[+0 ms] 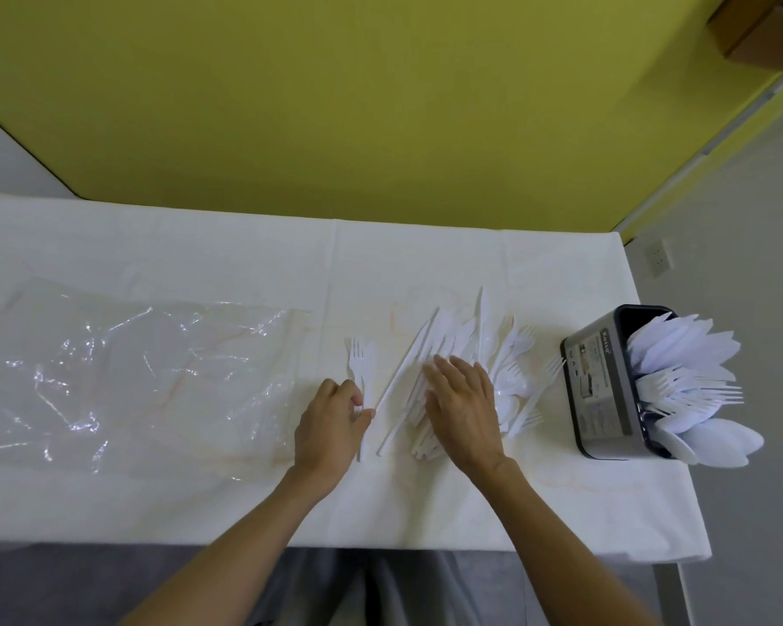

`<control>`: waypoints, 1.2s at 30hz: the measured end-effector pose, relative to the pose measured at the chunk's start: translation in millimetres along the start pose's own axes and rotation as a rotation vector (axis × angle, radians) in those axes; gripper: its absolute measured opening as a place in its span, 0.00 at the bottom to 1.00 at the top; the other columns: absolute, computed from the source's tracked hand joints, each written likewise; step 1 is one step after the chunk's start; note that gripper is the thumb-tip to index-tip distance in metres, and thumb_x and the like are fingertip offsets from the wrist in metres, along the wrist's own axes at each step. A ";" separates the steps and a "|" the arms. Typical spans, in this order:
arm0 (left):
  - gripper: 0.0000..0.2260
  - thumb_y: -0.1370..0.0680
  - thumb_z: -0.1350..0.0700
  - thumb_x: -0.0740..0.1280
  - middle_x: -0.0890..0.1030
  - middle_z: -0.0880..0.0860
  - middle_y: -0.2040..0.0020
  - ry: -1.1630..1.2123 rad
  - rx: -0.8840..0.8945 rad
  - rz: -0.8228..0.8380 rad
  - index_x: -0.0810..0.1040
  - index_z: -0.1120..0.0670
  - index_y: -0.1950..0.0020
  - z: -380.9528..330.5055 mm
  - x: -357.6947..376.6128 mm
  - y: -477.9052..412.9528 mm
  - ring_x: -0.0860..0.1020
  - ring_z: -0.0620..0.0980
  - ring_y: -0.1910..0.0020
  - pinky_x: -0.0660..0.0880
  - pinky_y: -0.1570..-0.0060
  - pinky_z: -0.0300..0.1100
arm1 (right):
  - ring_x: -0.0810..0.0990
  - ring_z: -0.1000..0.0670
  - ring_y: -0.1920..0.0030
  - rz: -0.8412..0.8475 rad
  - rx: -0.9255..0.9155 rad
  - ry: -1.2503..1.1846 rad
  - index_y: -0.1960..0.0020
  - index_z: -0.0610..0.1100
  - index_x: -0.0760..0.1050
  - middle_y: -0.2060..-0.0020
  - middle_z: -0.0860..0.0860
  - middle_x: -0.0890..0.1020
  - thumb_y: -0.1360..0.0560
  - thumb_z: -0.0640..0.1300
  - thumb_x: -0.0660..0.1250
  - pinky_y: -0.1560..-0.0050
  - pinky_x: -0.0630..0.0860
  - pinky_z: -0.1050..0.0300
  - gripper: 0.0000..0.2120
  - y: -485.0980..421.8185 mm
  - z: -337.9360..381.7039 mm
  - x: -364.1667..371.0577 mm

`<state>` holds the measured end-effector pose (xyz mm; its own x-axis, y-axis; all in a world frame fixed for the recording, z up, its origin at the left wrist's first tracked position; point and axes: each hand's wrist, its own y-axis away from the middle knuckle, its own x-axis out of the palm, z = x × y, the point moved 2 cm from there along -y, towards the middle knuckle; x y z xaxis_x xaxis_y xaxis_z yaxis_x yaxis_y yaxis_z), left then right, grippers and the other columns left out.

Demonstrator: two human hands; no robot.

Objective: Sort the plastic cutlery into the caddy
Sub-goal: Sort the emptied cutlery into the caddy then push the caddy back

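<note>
Our left hand (335,422) pinches the handle of a fork (357,354), whose long axis runs away from us, tines at the far end. Our right hand (464,408) lies flat, fingers straight, on the loose pile (466,336). The caddy (602,386) (already well stocked) stands off to the right, nearer the right hand.

white plastic cutlery (462,350), glossy crinkled film (132,377)

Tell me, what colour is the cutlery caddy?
Dark grey caddy, with a printed label; head view.
</note>
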<state>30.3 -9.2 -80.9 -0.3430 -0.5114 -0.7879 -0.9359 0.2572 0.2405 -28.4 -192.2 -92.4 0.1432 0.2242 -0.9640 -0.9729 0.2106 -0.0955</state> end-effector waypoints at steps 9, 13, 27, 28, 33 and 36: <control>0.09 0.25 0.44 0.68 0.72 0.46 0.54 -0.214 0.023 -0.030 0.76 0.48 0.52 -7.2 -2.2 -2.5 0.74 0.47 0.58 0.68 0.69 0.39 | 0.80 0.43 0.54 -0.032 0.202 -0.102 0.53 0.44 0.82 0.58 0.49 0.85 0.26 0.36 0.68 0.51 0.76 0.48 0.06 -4.8 9.7 -17.2; 0.09 0.24 0.44 0.67 0.74 0.46 0.53 -0.208 -0.054 -0.003 0.79 0.49 0.53 -9.8 -0.2 -6.1 0.76 0.48 0.55 0.71 0.65 0.41 | 0.77 0.44 0.49 0.168 0.532 -0.029 0.47 0.41 0.77 0.52 0.47 0.82 0.20 0.53 0.62 0.48 0.72 0.50 0.15 -34.4 3.3 -27.1; 0.04 0.24 0.54 0.66 0.73 0.50 0.51 0.076 -0.123 0.012 0.76 0.54 0.53 -30.8 2.2 -29.6 0.76 0.50 0.56 0.72 0.60 0.41 | 0.66 0.50 0.72 0.310 0.832 -0.472 0.68 0.43 0.66 0.75 0.49 0.67 0.28 0.47 0.67 0.68 0.63 0.59 0.15 -50.3 -3.7 -27.8; 0.07 0.23 0.53 0.66 0.72 0.51 0.49 0.053 -0.102 0.011 0.75 0.55 0.49 -33.4 3.4 -33.5 0.74 0.51 0.53 0.73 0.58 0.43 | 0.67 0.49 0.70 0.273 0.844 -0.526 0.68 0.43 0.67 0.73 0.48 0.70 0.29 0.46 0.67 0.67 0.65 0.57 0.13 -48.3 -7.2 -32.3; 0.12 0.21 0.56 0.64 0.72 0.58 0.45 -0.066 -0.072 0.008 0.69 0.60 0.41 -37.1 12.2 -35.3 0.72 0.54 0.46 0.75 0.51 0.44 | 0.81 0.53 0.72 0.172 0.978 -0.840 0.52 0.41 0.76 0.66 0.47 0.85 0.29 0.39 0.69 0.61 0.81 0.59 0.07 -27.7 -14.0 -50.8; 0.11 0.20 0.58 0.62 0.72 0.60 0.44 -0.028 -0.066 -0.009 0.70 0.61 0.41 -31.8 17.0 -22.4 0.71 0.57 0.44 0.72 0.46 0.48 | 0.84 0.53 0.72 0.271 0.967 -0.825 0.52 0.36 0.78 0.68 0.45 0.85 0.29 0.37 0.71 0.58 0.84 0.56 0.07 -16.7 -4.2 -44.2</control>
<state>42.9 -49.7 -81.7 -0.3331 -0.4902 -0.8054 -0.9425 0.1978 0.2694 -19.3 -209.6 -49.3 0.3693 0.8103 -0.4550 -0.5129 0.5860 0.6273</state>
